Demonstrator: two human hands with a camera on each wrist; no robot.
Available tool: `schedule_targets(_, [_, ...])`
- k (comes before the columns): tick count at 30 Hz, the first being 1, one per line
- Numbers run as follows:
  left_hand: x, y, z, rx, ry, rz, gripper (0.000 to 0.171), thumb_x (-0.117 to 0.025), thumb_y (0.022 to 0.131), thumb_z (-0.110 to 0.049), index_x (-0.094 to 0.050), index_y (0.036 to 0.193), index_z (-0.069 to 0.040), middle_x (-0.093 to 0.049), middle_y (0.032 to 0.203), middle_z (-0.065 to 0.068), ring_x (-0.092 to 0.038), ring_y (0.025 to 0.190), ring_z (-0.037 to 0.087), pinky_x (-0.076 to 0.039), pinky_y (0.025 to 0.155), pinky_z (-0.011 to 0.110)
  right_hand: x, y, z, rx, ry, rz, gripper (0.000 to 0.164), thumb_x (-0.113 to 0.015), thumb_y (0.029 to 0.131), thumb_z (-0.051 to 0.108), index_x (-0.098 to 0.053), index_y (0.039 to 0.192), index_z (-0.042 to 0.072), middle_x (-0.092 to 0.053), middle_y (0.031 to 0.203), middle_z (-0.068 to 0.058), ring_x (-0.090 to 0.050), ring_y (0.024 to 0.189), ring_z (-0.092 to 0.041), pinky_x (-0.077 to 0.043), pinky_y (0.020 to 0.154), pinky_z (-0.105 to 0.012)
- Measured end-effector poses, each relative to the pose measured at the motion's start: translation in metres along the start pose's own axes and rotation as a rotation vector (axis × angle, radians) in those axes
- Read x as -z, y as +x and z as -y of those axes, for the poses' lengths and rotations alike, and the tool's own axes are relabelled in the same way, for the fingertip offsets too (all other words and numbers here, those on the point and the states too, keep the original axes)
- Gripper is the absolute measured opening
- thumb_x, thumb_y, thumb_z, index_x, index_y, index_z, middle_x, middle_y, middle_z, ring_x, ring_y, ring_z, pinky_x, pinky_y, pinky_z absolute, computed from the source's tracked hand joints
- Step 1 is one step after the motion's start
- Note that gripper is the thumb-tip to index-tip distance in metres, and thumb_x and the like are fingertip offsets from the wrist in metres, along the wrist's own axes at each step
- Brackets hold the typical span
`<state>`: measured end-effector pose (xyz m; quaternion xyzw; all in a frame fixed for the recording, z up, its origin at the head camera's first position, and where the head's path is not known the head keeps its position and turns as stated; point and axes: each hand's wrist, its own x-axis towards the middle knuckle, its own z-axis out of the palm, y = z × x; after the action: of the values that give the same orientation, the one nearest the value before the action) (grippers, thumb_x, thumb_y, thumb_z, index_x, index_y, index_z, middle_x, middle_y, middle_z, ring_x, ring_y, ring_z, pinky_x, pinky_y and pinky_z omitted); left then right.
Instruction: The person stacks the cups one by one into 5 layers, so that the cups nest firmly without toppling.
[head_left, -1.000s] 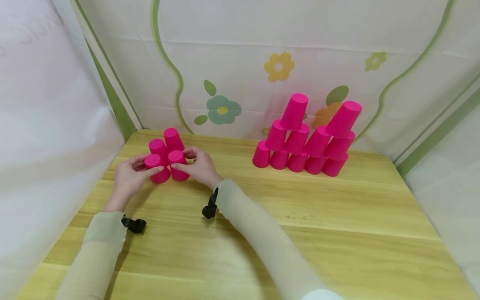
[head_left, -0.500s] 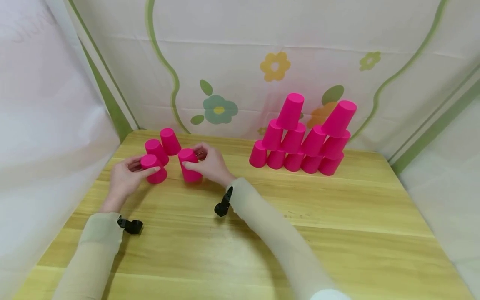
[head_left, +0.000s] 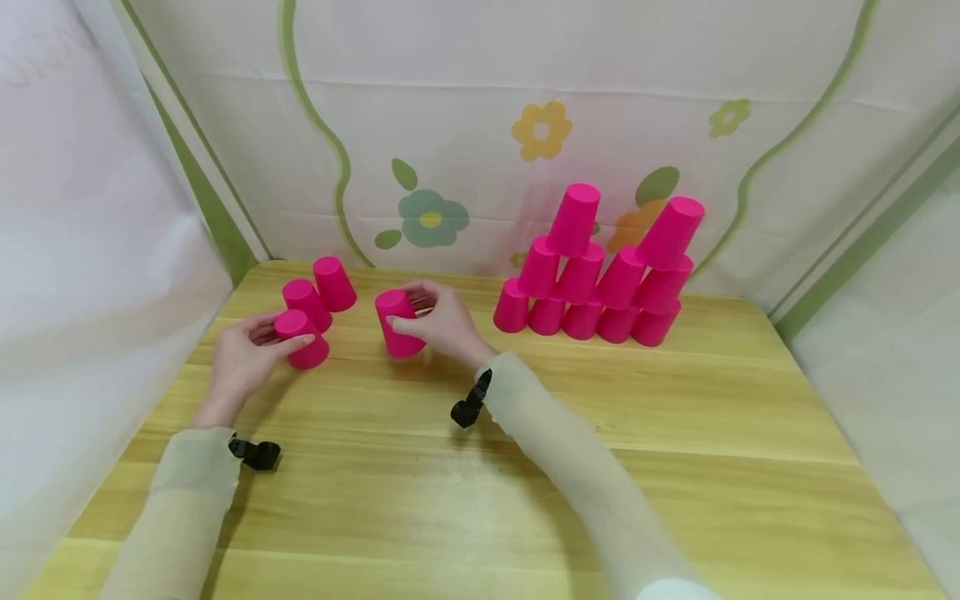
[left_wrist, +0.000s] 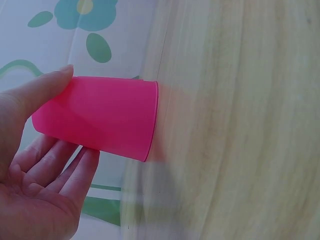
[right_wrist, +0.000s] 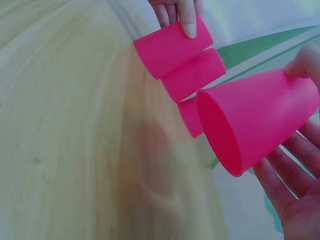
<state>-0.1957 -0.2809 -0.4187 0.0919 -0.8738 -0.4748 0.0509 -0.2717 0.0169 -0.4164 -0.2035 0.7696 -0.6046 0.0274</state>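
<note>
My right hand (head_left: 448,325) holds an upside-down pink cup (head_left: 399,327) between thumb and fingers; in the right wrist view this cup (right_wrist: 260,117) is tilted, its open rim showing and raised off the table. Over at the left, my left hand (head_left: 247,354) grips another upside-down pink cup (head_left: 306,343), thumb on one side and fingers on the other. The left wrist view shows that cup (left_wrist: 100,115) with its rim at the table. Right behind it stand a second cup (head_left: 309,304) and, farther back, a third cup (head_left: 334,285), all in a slanting row.
At the back right stands a stack of upside-down pink cups (head_left: 579,277), with a bottom row, a middle row and two single cups on top. The wooden table (head_left: 420,500) reaches to a white flowered curtain (head_left: 420,125) behind, with more white cloth at both sides.
My right hand has carried its cup rightward, away from the group at the left. My left hand keeps its hold on the front cup there. The view has shifted slightly.
</note>
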Motion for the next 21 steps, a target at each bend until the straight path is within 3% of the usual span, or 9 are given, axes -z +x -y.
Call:
schedule_targets(5, [0.0,-0.001,0.0,-0.012,-0.001,-0.007,0.081,-0.083,0.086,-0.043,-0.051,0.144,0.004,-0.059,0.136,0.024,-0.059,0.121,0.036,-0.051,0.085,0.013,0.015,-0.004,0.004,0.005,0.002,0.002,0.043,-0.087,0.082,0.026,-0.071,0.121,0.016,-0.071,0.104,0.005,-0.067,0.095,-0.016,-0.058,0.082,-0.033])
schedule_targets(13, [0.002,0.0,0.002,0.013,0.004,0.009,0.085,-0.082,0.085,-0.047,-0.049,0.147,0.002,-0.057,0.139,0.023,-0.058,0.123,0.036,-0.053,0.092,0.022,0.041,-0.013,0.013,0.041,0.006,-0.014,0.044,-0.087,0.082,0.028,-0.068,0.121,0.016,-0.07,0.107,0.002,-0.067,0.095,-0.019,-0.058,0.085,-0.034])
schedule_targets(21, [0.002,-0.001,0.002,0.01,0.011,0.0,0.083,-0.083,0.085,-0.046,-0.051,0.145,0.002,-0.059,0.136,0.022,-0.058,0.121,0.035,-0.051,0.084,0.012,0.07,-0.024,0.028,0.119,0.014,-0.049,0.044,-0.087,0.081,0.024,-0.067,0.119,0.015,-0.07,0.108,0.0,-0.068,0.095,-0.022,-0.058,0.084,-0.039])
